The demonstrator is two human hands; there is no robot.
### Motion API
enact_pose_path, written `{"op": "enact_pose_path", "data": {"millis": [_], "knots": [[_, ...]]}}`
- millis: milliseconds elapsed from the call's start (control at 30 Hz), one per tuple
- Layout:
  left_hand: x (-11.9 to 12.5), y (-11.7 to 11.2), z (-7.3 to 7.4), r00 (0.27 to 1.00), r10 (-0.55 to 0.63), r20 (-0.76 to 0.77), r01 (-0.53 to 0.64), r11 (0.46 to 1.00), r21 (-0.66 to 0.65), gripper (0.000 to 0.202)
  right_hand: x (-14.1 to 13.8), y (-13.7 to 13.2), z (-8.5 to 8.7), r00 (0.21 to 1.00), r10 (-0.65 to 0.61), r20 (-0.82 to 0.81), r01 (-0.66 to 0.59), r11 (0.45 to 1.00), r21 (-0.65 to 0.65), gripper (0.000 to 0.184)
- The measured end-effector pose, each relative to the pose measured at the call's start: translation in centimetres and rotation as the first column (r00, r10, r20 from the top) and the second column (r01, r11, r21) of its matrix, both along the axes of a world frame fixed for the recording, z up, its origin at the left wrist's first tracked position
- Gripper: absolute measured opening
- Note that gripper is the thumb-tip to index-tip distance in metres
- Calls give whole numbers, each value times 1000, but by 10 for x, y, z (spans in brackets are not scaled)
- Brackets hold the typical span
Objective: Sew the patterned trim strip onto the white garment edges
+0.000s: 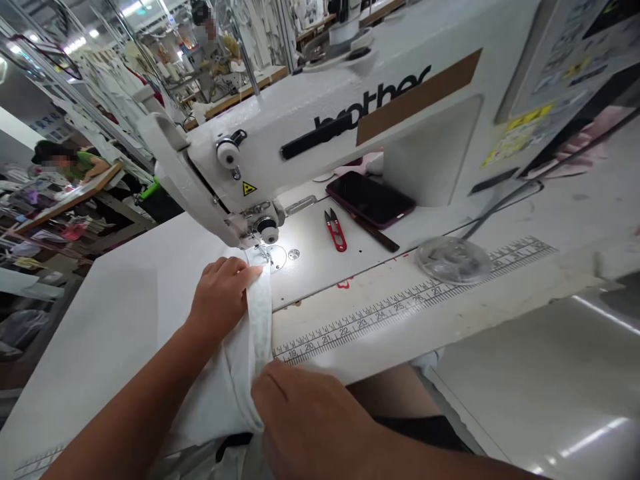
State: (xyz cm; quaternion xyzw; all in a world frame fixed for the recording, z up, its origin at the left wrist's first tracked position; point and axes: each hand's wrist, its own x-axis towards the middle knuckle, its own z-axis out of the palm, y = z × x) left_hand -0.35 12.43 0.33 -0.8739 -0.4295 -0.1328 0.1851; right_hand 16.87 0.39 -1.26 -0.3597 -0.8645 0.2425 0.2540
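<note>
Under the presser foot (261, 252) of a white Brother sewing machine (320, 133), at about twelve o'clock from the hands, the folded edge of a white cloth (220, 393) with a pale printed band (261, 327). Left hand (223, 300) curled over that fold, fingers closed on it, thumb out of sight. Right hand (310, 420) lower, at six o'clock, fingertips (263, 390) on the cloth's edge, whether pinching or only touching impossible to tell. By the look of its drape, probably light, soft, limp fabric, apt to slip and bunch on the smooth white table (100, 333), so best held at the fold, close to the foot, with both hands. At two o'clock, red thread snips (335, 230) beside a dark phone (370, 199); at three o'clock, a clear plastic disc (453, 260) above a printed ruler scale (400, 313). Toward ten o'clock, a co-worker (83, 165) bent over another bench; toward eleven, a second co-worker (213, 50) farther off.
</note>
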Motion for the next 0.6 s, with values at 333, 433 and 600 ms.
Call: {"op": "enact_pose_path", "data": {"millis": [333, 433, 600], "knots": [[-1, -14, -9, 985, 105, 140, -86, 987, -133, 25, 31, -6, -7, 999, 20, 31, -13, 975, -220, 31], [0, -3, 1, 983, 109, 148, -69, 966, -250, 23, 31, -2, -4, 994, 92, 61, -86, 992, -93, 24], [-7, 48, 10, 967, 164, 193, -95, 942, -322, 28, 31, 12, 10, 979, 198, 56, -190, 973, -132, 18]]}}
